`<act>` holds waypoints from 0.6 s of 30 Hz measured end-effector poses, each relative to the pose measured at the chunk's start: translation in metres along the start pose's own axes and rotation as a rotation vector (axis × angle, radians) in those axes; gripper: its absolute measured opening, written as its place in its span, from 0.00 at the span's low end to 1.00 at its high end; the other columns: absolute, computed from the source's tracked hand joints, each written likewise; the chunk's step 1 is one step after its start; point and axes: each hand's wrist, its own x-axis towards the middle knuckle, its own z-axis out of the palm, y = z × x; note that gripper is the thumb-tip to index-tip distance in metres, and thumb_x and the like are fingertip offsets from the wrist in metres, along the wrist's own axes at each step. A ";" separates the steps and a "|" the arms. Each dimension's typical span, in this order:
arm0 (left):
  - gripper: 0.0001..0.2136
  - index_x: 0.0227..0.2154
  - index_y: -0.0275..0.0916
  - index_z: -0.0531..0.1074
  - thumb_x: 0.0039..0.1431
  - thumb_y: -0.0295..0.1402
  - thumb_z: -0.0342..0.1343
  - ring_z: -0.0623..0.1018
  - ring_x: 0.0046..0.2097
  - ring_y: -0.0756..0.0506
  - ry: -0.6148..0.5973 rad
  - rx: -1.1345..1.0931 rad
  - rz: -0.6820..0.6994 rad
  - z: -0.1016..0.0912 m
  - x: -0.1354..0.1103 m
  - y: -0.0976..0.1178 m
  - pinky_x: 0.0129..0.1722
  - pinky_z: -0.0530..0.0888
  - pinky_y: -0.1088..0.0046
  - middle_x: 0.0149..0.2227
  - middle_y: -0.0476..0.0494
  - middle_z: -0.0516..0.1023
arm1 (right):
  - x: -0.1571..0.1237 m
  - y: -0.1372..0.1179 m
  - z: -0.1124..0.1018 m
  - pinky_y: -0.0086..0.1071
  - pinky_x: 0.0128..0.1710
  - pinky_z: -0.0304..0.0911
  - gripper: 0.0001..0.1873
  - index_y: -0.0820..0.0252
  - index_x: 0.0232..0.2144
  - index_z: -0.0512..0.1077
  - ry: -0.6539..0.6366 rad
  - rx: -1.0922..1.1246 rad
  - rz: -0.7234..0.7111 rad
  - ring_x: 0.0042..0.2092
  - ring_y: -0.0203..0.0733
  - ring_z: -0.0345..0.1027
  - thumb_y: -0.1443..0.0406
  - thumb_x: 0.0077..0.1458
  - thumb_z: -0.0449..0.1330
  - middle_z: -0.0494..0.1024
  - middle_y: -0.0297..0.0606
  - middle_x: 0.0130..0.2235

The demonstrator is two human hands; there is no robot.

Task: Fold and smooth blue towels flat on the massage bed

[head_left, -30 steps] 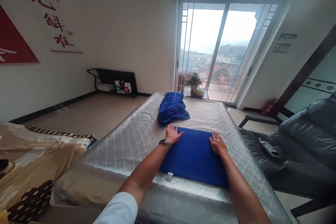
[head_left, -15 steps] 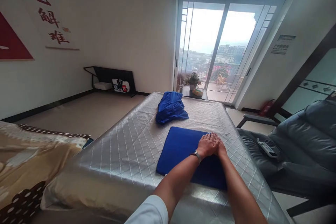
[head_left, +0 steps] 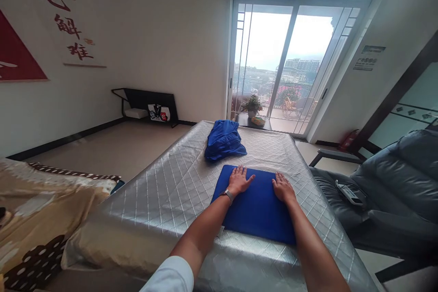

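A folded blue cloth (head_left: 256, 210) lies flat on a bed covered in silver quilted fabric (head_left: 164, 200). My left hand (head_left: 239, 179) rests palm down on the cloth's far left part, fingers spread, a watch on the wrist. My right hand (head_left: 282, 187) presses flat on the cloth's far right edge. Neither hand grips anything. Beyond the folded cloth sits a crumpled pile of blue fabric (head_left: 224, 140) near the bed's far end.
A grey recliner (head_left: 393, 191) with a remote (head_left: 348, 191) on its arm stands right of the bed. A patterned brown blanket (head_left: 37, 210) lies at the left. Sliding glass doors (head_left: 284, 64) and a potted plant (head_left: 252, 106) are behind the bed.
My left hand slid right across the cloth to meet my right hand, then moved back left. The right hand stayed at the right edge.
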 end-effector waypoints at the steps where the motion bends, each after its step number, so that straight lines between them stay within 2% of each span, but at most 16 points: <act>1: 0.42 0.69 0.34 0.53 0.64 0.60 0.24 0.48 0.73 0.40 0.006 0.007 -0.028 -0.004 -0.002 -0.012 0.71 0.46 0.57 0.72 0.39 0.51 | 0.000 0.000 0.000 0.37 0.70 0.35 0.35 0.71 0.71 0.47 -0.003 0.000 0.001 0.73 0.42 0.37 0.56 0.69 0.35 0.46 0.43 0.73; 5: 0.42 0.69 0.34 0.52 0.64 0.60 0.25 0.48 0.73 0.38 0.029 0.036 -0.127 -0.019 -0.013 -0.056 0.71 0.46 0.55 0.72 0.37 0.51 | 0.000 0.000 0.000 0.38 0.70 0.35 0.35 0.71 0.71 0.46 0.000 -0.003 0.006 0.73 0.43 0.37 0.56 0.69 0.35 0.45 0.43 0.73; 8: 0.43 0.70 0.32 0.51 0.64 0.60 0.25 0.48 0.73 0.38 0.036 0.048 -0.160 -0.025 -0.018 -0.073 0.71 0.47 0.57 0.72 0.35 0.49 | 0.000 -0.001 0.000 0.39 0.70 0.35 0.35 0.70 0.71 0.46 0.004 -0.003 0.007 0.73 0.43 0.37 0.56 0.69 0.34 0.45 0.43 0.73; 18: 0.42 0.69 0.31 0.52 0.64 0.59 0.27 0.50 0.72 0.37 0.065 0.057 -0.155 -0.021 -0.019 -0.073 0.70 0.47 0.58 0.72 0.34 0.52 | 0.000 -0.004 -0.003 0.39 0.70 0.38 0.35 0.72 0.70 0.48 0.004 -0.050 0.005 0.72 0.44 0.39 0.57 0.68 0.37 0.48 0.46 0.72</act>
